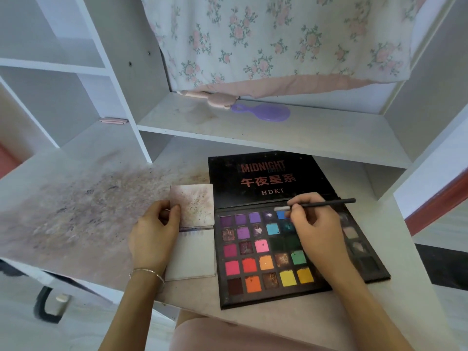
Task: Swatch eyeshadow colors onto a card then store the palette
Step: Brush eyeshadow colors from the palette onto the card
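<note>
A home dressing nook: white shelving (119,79), floral curtain (273,36), purple hairbrush (266,112).

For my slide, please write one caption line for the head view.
Right hand dips thin black brush into open black eyeshadow palette; left hand holds white swatch card.

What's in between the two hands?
In the head view, the card and the purple and pink side of the open palette lie between the left hand and the right hand.
</note>
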### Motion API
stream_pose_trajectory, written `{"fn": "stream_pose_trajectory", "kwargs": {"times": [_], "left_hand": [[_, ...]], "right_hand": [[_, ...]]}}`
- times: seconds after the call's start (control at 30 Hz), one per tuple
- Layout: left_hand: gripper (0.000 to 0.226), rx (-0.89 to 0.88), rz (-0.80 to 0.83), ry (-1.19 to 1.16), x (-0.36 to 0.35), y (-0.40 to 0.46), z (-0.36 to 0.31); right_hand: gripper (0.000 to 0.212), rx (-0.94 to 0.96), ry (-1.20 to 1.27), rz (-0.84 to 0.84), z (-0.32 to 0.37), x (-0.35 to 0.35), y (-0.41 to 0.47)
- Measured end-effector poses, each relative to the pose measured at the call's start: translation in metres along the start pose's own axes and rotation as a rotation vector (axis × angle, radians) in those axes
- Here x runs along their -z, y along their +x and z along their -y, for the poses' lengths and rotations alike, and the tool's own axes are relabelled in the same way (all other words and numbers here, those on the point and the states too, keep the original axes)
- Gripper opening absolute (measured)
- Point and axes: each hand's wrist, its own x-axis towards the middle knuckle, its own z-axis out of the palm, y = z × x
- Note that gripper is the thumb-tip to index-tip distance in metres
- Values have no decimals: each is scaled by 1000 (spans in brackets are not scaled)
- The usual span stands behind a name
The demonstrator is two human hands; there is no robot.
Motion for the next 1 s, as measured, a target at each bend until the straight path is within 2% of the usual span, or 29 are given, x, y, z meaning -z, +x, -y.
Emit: {"fn": "stream_pose_trajectory", "kwargs": {"times": [0.27,0.67,1.0], "left_hand": [[20,10,7,-1,3,-1,-4],[15,11,13,9,1,-1,-1],[13,5,11,4,2,-1,-1]], "right_hand": [[15,76,-19,269,15,-60,-12],[13,77,-57,319,13,-75,-11],[20,65,-99,361,15,-76,-11]]}}
